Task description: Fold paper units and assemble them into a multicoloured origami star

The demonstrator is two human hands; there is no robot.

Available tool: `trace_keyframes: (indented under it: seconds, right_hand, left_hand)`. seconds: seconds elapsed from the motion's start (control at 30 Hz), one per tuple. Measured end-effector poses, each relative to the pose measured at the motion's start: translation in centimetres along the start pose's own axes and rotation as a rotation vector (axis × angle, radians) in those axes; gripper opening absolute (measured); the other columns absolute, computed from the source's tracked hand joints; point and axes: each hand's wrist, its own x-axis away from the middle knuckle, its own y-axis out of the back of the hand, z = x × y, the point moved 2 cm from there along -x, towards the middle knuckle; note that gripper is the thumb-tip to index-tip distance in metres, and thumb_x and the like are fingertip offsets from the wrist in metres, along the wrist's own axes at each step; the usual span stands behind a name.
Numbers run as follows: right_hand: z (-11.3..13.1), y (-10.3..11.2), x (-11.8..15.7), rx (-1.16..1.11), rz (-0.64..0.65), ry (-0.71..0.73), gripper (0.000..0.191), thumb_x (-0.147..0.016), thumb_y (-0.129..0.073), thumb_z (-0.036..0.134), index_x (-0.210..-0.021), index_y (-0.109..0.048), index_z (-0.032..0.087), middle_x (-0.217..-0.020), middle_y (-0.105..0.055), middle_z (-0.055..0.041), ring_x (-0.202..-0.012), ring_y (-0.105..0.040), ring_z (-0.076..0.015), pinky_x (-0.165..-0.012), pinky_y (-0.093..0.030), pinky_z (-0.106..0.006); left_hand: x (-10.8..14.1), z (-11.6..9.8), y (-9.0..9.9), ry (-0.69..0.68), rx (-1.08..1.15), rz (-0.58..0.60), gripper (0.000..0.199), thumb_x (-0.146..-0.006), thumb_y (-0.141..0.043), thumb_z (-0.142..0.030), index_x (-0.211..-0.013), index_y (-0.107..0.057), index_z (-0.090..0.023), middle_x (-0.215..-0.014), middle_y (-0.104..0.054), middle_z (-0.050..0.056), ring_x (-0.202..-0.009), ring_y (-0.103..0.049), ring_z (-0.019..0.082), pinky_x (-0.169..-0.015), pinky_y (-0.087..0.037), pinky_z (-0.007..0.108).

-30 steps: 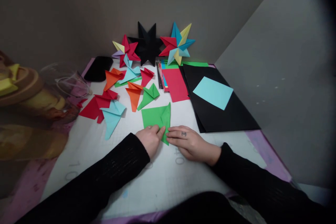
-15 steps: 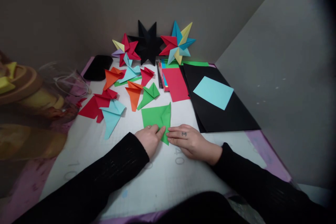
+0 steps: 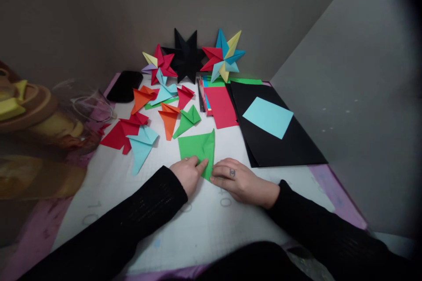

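A partly folded green paper lies on the white sheet in front of me, with a raised crease and a small point at its upper right. My left hand covers its lower left part, index finger pressing on the paper, the other fingers curled. Along the lower right edge, my right hand has its fingers held together, the tips at the edge. Just behind sit a folded green piece and an orange piece. A light-blue folded piece is to the left.
Against the wall stand a black star and two multicoloured ones. Black sheets bearing a light-blue sheet lie right, beside a red sheet. A phone, a clear container and a brown-yellow object are at the left.
My right hand's fingertips have slid slightly down along the paper's right edge, and its fingers are more bent. My left hand stays on the paper. The view has shifted slightly.
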Motion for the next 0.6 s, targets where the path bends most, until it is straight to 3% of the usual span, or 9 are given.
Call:
trace_keyframes:
  seconds: [0.23, 0.37, 0.43, 0.5, 0.6]
  right_hand:
    - [0.2, 0.1, 0.5, -0.148, 0.042, 0.044, 0.027, -0.083, -0.044, 0.011, -0.103, -0.061, 0.021, -0.092, -0.06, -0.0062, -0.088, -0.054, -0.0194, -0.082, -0.045, -0.039]
    - [0.1, 0.4, 0.7, -0.257, -0.048, 0.131, 0.034, -0.075, -0.043, 0.009, -0.103, -0.059, 0.021, -0.086, -0.063, -0.0048, -0.084, -0.057, -0.019, -0.079, -0.048, -0.039]
    - [-0.2, 0.4, 0.6, -0.212, -0.151, 0.06, 0.036, -0.075, -0.043, 0.008, -0.105, -0.058, 0.021, -0.088, -0.065, -0.0054, -0.088, -0.059, -0.0197, -0.079, -0.049, -0.04]
    - [-0.6, 0.2, 0.3, -0.101, -0.212, -0.065, 0.039, -0.078, -0.043, 0.006, -0.111, -0.057, 0.02, -0.1, -0.066, -0.0083, -0.103, -0.057, -0.0224, -0.086, -0.048, -0.043]
    - [-0.9, -0.5, -0.2, 0.05, -0.132, -0.2, 0.041, -0.082, -0.045, 0.011, -0.123, -0.052, 0.014, -0.124, -0.058, -0.0136, -0.125, -0.043, -0.0275, -0.097, -0.042, -0.049]
  left_hand:
    - [0.0, 0.1, -0.2, 0.006, 0.009, 0.003, 0.051, -0.084, -0.037, -0.014, -0.135, -0.041, -0.016, -0.093, -0.057, 0.01, -0.08, -0.057, 0.023, -0.074, -0.045, 0.033]
    - [-0.1, 0.1, -0.2, 0.009, -0.005, -0.003, 0.052, -0.084, -0.035, -0.012, -0.136, -0.041, -0.016, -0.092, -0.056, 0.01, -0.08, -0.057, 0.023, -0.073, -0.045, 0.033]
    - [-0.1, 0.1, -0.3, 0.003, -0.009, -0.003, 0.052, -0.084, -0.034, -0.01, -0.136, -0.04, -0.015, -0.091, -0.056, 0.01, -0.08, -0.057, 0.024, -0.073, -0.045, 0.034]
    - [-0.1, 0.0, -0.4, -0.002, -0.013, -0.009, 0.053, -0.084, -0.033, -0.009, -0.136, -0.04, -0.015, -0.091, -0.056, 0.011, -0.08, -0.057, 0.024, -0.073, -0.046, 0.035]
    - [0.0, 0.0, -0.6, 0.012, -0.023, -0.021, 0.052, -0.084, -0.034, -0.01, -0.136, -0.04, -0.015, -0.093, -0.056, 0.011, -0.081, -0.057, 0.024, -0.072, -0.047, 0.036]
